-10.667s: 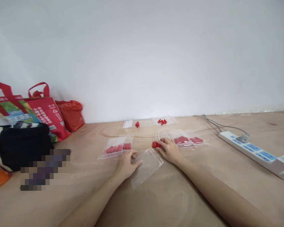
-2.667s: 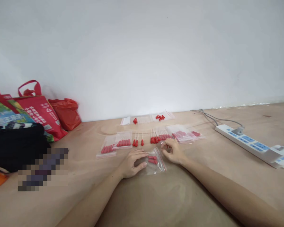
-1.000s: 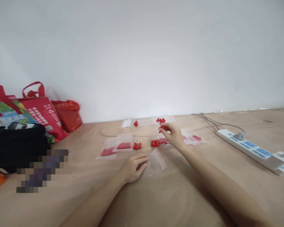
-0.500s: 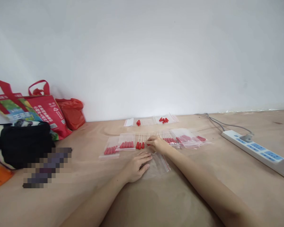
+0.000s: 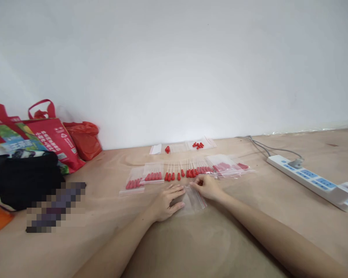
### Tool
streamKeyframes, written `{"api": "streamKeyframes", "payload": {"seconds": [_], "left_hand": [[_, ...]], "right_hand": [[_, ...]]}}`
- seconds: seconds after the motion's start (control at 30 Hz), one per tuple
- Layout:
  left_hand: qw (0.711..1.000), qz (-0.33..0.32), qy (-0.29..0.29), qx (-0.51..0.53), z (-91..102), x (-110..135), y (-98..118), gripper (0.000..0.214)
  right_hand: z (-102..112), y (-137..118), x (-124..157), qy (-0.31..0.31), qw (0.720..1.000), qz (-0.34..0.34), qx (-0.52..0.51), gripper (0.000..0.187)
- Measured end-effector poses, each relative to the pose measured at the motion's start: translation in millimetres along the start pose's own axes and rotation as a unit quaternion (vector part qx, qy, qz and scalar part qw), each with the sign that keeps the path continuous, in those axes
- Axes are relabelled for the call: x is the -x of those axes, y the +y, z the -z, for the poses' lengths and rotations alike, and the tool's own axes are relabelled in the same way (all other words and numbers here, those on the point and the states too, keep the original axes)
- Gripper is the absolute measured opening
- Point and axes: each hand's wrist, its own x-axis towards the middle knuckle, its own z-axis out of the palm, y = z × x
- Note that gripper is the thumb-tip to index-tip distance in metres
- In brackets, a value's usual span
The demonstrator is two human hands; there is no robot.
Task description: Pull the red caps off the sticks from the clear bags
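Note:
A clear zip bag (image 5: pixel 188 204) lies flat on the table between my hands. My left hand (image 5: pixel 167 202) rests palm down on its left side, fingers stretched out. At the bag's upper right, my right hand (image 5: pixel 206 187) pinches its edge between thumb and forefinger. Just beyond my hands is a row of loose droppers (image 5: pixel 173 176) with red rubber bulbs and thin clear tubes pointing away. To the left, bagged droppers (image 5: pixel 153 176) lie in clear zip bags. Another stack of bagged droppers (image 5: pixel 224 166) sits to the right.
Loose red bulbs (image 5: pixel 198 145) and thin clear tubes (image 5: pixel 178 148) lie near the wall. A white power strip (image 5: pixel 304 179) with a grey cable is at the right. Shopping bags (image 5: pixel 50 139), a black cloth item (image 5: pixel 26 175) and a blurred dark object (image 5: pixel 56 208) are at the left.
My right hand has moved from the dropper row back toward me and right, onto the zip bag's edge. Droppers it covered now show. My left hand stays on the bag.

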Motion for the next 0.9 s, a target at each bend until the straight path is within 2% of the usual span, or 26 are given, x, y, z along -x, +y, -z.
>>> {"api": "streamKeyframes", "payload": {"seconds": [0.17,0.3,0.37,0.43,0.47,0.53,0.6,0.63,0.7,0.77,0.83,0.9], "left_hand": [[1.000,-0.003,-0.004,0.014,-0.1,0.3,-2.8,0.043],[1.000,-0.018,0.012,0.018,-2.7,1.0,-3.6,0.041],[0.998,-0.030,0.048,0.008,-3.5,1.0,-3.8,0.037],[0.991,-0.031,0.128,-0.020,-2.4,0.3,-6.2,0.030],[0.983,-0.021,0.177,-0.040,-0.7,-0.1,-8.8,0.027],[0.960,0.022,0.262,-0.092,4.8,-0.9,-17.4,0.024],[0.938,0.086,0.302,-0.148,12.2,-0.8,-29.1,0.023],[0.929,0.120,0.305,-0.172,16.1,-0.2,-35.2,0.025],[0.923,0.176,0.279,-0.196,22.9,2.0,-45.9,0.032],[0.932,0.211,0.224,-0.189,28.1,4.7,-52.6,0.037],[0.944,0.224,0.168,-0.172,31.9,6.9,-54.8,0.038],[0.951,0.223,0.137,-0.164,35.1,8.2,-54.1,0.040]], "right_hand": [[-11.8,13.7,-3.4,0.064,0.994,0.042,-0.082,0.026],[-14.0,9.9,5.6,0.045,0.982,0.071,-0.167,0.019],[-9.6,5.6,6.7,0.005,0.973,0.080,-0.217,0.028],[4.5,3.5,1.6,-0.020,0.966,0.088,-0.241,0.033],[15.9,4.4,-3.2,-0.007,0.964,0.094,-0.247,0.034],[44.9,11.6,-15.4,0.068,0.962,0.078,-0.251,0.034],[75.6,25.9,-27.7,0.184,0.956,0.024,-0.226,0.030],[88.9,34.8,-32.8,0.235,0.952,-0.016,-0.194,0.028],[107.8,53.1,-39.3,0.269,0.954,-0.101,-0.083,0.024],[116.3,67.5,-40.7,0.258,0.954,-0.154,0.004,0.021],[117.7,74.3,-38.4,0.209,0.958,-0.184,0.073,0.018],[116.7,72.9,-34.4,0.157,0.954,-0.203,0.155,0.022]]}}
